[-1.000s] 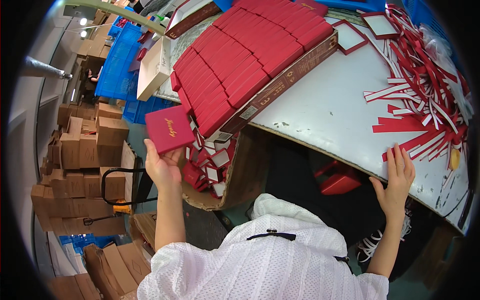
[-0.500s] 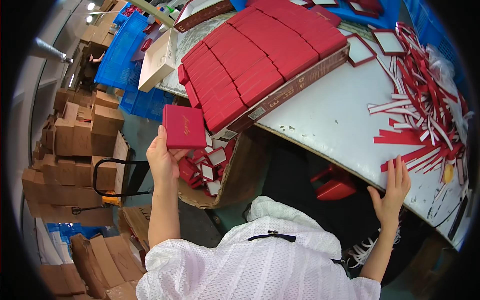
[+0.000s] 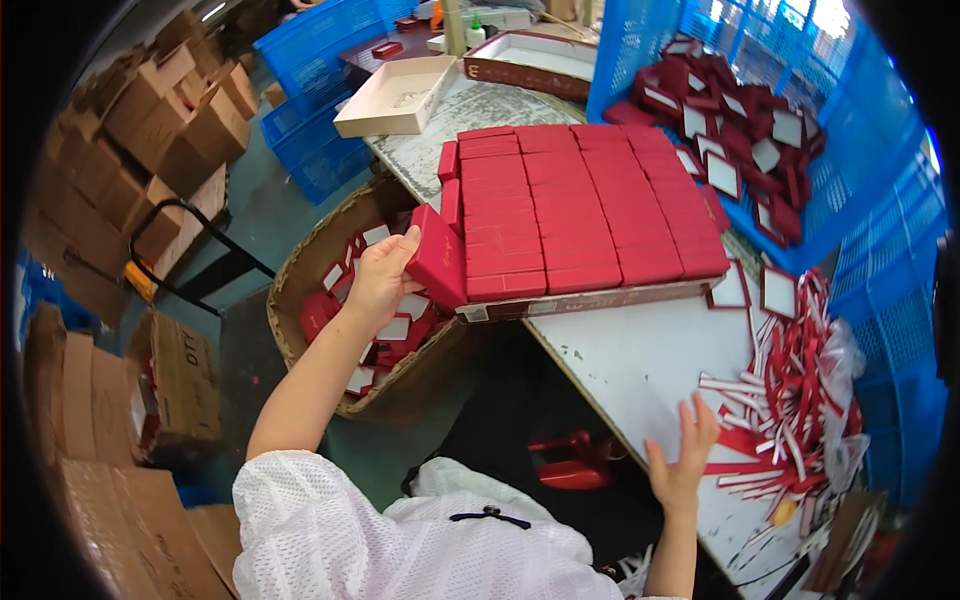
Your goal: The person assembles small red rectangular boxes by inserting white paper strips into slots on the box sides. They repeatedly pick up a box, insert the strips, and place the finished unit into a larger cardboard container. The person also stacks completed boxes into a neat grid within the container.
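Observation:
My left hand (image 3: 385,275) grips a flat red jewelry-type box (image 3: 437,252) with gold lettering on its face. The box is tilted and stands against the left end of a shallow carton (image 3: 610,303) packed with rows of similar red boxes (image 3: 565,205). Whether it touches the row cannot be made out. My right hand (image 3: 683,455) is over the edge of the white table (image 3: 610,370), fingers spread, holding nothing. It is nearest to a heap of red and white strips (image 3: 780,410).
Below my left forearm stands a large cardboard carton (image 3: 290,330) of loose red-and-white box parts. A blue crate (image 3: 860,150) holds dark red lids at the back right. An empty cream tray (image 3: 385,100) lies at the table's far end. A red stool (image 3: 572,475) shows beneath.
My left hand has brought the red box up to the packed rows and tilted it. My right hand has lifted, its fingers spreading. The whole view has turned.

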